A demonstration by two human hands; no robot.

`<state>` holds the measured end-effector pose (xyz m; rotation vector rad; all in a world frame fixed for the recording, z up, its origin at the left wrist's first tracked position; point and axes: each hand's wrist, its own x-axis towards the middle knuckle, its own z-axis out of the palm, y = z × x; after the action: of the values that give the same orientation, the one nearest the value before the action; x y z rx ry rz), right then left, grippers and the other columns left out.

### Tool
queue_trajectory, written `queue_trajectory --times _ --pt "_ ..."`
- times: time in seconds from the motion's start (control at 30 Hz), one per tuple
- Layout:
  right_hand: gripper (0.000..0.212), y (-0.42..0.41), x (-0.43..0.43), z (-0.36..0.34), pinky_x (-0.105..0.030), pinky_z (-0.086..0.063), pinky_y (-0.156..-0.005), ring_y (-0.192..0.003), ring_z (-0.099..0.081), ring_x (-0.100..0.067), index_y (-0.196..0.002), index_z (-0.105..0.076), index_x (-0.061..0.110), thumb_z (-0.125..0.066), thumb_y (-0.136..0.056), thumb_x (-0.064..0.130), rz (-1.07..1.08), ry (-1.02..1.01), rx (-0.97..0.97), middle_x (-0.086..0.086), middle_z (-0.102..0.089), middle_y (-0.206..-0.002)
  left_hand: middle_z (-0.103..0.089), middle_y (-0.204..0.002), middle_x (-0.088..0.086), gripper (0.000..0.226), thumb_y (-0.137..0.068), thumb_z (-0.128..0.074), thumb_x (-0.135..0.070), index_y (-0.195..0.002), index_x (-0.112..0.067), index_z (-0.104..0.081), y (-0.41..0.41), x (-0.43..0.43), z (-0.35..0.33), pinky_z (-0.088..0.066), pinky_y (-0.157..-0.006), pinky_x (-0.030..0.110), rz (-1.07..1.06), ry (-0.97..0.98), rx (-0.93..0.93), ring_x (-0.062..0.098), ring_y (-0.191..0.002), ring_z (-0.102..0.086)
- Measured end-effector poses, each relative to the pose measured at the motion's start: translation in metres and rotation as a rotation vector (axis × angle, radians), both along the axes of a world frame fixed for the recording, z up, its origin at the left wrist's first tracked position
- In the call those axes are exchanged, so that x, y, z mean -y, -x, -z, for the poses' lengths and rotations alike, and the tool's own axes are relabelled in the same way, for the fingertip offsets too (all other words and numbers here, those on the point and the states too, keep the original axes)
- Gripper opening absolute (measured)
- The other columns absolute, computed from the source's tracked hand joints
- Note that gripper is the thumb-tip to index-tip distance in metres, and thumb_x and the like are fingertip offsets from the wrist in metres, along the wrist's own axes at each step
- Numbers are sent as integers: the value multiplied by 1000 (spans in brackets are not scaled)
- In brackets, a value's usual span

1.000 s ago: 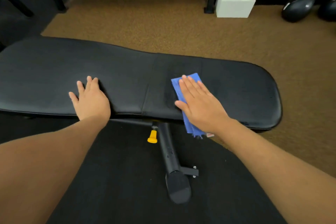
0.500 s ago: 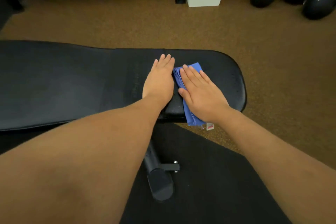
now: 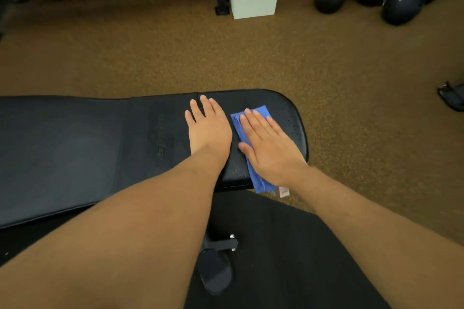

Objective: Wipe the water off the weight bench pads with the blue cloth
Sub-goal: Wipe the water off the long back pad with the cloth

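Blue cloth (image 3: 237, 125), judged soft, light, folded: right hand (image 3: 270, 150) presses it flat-palmed on the slick pad (image 3: 291, 118), left hand (image 3: 209, 130) just beside, flat, holding nothing.

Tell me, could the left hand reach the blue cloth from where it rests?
Probably yes: the left hand lies flat on the pad beside the cloth, nothing between, though the right hand covers most of it.
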<state>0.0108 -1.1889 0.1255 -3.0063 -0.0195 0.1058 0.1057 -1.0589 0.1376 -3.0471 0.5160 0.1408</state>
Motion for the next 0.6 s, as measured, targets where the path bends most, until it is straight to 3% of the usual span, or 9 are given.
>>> queue_trajectory --times 0.2,0.37,0.6 --pt "72 -64 17 4 -39 4 -124 -153 7 -18 -158 1 8 -13 -104 53 185 -41 4 -8 4 -167 -9 -168 13 64 -103 -24 -33 -159 -5 -15 0 0 10 -2 -126 45 -49 194 43 31 -155 1" --pt "76 3 6 3 -39 2 -125 -153 11 -16 -158 2 10 -11 -102 59 142 -53 11 -5 7 -167 -5 -169 5 60 -105 -13 -41 -162 -22 -8 4 2 13 -1 -125 50 2 126 45 34 -155 7" --pt "72 -64 26 8 -38 5 -124 -153 9 -16 -159 0 10 -13 -103 54 189 -70 25 -6 3 -167 -6 -169 1 58 -105 -10 -41 -161 -25 -8 -3 5 18 -1 -125 51 1 137 68 30 -155 8"
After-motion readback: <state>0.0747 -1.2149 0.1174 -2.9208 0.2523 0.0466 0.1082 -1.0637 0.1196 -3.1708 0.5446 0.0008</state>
